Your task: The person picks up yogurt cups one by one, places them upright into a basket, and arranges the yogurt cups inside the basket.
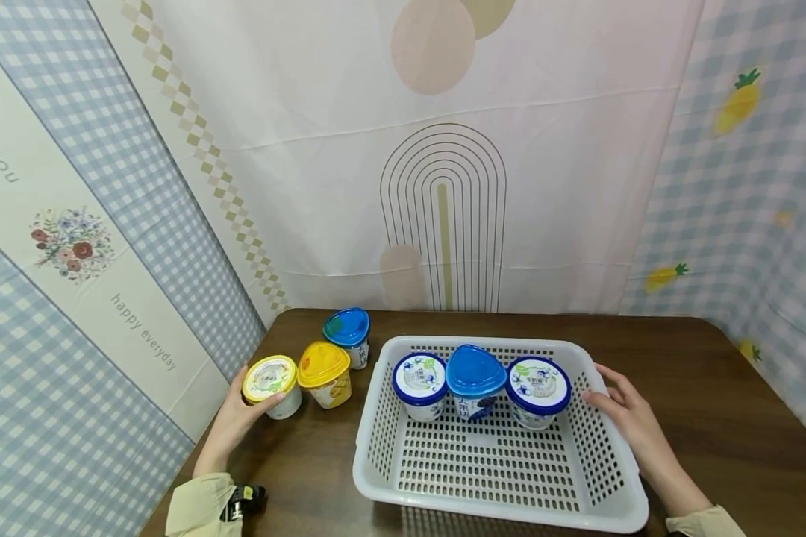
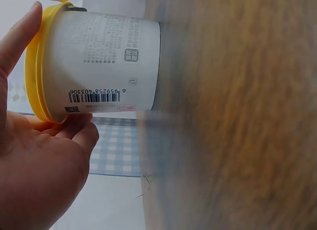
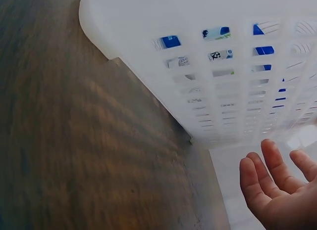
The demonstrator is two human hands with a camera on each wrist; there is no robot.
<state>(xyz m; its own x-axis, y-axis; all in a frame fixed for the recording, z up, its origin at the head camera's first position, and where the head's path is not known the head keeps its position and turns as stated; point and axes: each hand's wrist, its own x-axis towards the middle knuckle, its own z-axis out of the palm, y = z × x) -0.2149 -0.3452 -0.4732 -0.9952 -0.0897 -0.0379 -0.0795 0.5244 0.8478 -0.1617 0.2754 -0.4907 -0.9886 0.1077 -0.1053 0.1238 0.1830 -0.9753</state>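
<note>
My left hand grips a round white tub with a yellow-rimmed lid, thumb on the near side and fingers behind. The left wrist view shows the barcode on the white tub, its base at the tabletop. At the right end of a white plastic basket, my right hand is spread with its thumb over the rim. Loosely bent fingers appear beside the basket wall in the right wrist view; contact cannot be told. Inside stand two round blue-rimmed tubs flanking a blue-lidded tub.
A yellow-lidded tub stands right beside the gripped one. Behind it is another tub with a blue lid, near the back edge of the brown table. Patterned cloth hangs behind and at both sides.
</note>
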